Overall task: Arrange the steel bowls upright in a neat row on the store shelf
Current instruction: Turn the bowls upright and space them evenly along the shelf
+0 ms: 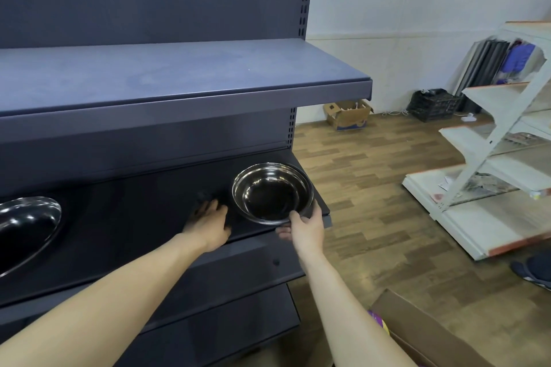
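Note:
A shiny steel bowl (272,192) stands upright at the right end of the dark middle shelf (143,211). My right hand (305,229) grips its near rim, thumb over the edge and fingers underneath. My left hand (208,225) lies flat on the shelf just left of that bowl, fingers spread, holding nothing. A second steel bowl (25,228) sits upright at the far left of the same shelf, cut off by the frame edge.
The grey upper shelf (179,74) overhangs the bowls. To the right are a wooden floor, a white shelving rack (492,182), a cardboard box (347,115) and a black crate (432,104) by the wall. Another cardboard box (423,334) sits at my lower right.

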`<state>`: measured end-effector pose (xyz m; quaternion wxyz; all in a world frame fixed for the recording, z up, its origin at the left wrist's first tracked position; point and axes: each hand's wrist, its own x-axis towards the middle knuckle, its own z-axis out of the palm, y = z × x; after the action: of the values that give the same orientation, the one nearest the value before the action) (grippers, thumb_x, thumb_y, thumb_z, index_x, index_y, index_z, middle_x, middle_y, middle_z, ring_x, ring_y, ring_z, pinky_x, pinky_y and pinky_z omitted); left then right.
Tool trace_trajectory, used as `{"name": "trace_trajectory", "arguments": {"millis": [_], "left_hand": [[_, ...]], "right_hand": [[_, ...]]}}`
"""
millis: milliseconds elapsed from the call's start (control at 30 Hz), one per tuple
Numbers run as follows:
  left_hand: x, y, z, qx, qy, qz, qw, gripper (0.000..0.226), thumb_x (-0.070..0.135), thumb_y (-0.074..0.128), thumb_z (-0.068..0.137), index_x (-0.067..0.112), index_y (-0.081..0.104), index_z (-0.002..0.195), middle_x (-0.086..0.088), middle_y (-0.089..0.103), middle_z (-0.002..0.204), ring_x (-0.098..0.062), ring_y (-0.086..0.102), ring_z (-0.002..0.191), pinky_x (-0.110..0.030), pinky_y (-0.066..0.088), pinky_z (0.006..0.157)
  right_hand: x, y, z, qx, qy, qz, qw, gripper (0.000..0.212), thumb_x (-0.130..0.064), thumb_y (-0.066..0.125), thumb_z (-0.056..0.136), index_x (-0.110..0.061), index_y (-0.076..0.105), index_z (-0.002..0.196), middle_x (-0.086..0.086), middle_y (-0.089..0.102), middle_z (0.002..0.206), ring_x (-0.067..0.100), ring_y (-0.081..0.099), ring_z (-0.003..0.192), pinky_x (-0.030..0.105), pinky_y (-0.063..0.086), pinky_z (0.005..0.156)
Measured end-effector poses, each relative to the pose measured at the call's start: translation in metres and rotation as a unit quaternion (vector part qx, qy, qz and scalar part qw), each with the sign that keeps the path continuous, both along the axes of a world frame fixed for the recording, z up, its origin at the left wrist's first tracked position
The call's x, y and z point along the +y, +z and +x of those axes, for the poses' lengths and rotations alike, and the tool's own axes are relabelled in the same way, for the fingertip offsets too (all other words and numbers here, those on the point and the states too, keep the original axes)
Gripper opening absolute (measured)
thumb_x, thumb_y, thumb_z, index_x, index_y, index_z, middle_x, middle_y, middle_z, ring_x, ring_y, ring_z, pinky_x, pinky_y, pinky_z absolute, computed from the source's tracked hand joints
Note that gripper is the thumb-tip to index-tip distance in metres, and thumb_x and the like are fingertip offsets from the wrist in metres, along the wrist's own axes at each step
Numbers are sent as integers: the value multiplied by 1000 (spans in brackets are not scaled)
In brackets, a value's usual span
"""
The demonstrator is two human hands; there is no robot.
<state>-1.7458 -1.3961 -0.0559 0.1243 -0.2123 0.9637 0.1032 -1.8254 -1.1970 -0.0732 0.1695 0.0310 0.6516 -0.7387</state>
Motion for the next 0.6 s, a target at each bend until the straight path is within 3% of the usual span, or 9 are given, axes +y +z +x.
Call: {"name": "trace_trajectory", "arguments": {"millis": [333, 500, 600], "left_hand": [[0, 0, 11, -5, 10, -3, 1000, 62, 35, 44, 99, 19, 22, 155, -9, 5, 164, -29, 5, 151, -47, 14, 122], [2, 1, 17, -6, 6, -8, 1000, 62, 35, 44, 99, 19, 21, 155, -10, 7, 164, -29, 6, 151, -46, 16, 121], [2, 2, 21, 1, 1, -13, 1000, 62, 35, 44, 99, 19, 21, 155, -9, 8, 164, -30, 6, 151, -45, 16, 120]], "right_hand": [[3, -2, 10, 37, -25, 53, 998, 59, -17, 55, 105, -19, 30, 158, 12, 77, 86, 17, 75, 59, 26, 61, 59], [2, -2, 7, 44, -42, 69, 996, 53, -19, 52, 107, -16, 32, 156, 14, 76, 93, 11, 72, 54, 17, 54, 51], [-1, -3, 9, 32, -55, 88, 994, 54, -27, 53, 106, -16, 33, 156, 12, 74, 95, 12, 71, 59, 20, 55, 54]]}}
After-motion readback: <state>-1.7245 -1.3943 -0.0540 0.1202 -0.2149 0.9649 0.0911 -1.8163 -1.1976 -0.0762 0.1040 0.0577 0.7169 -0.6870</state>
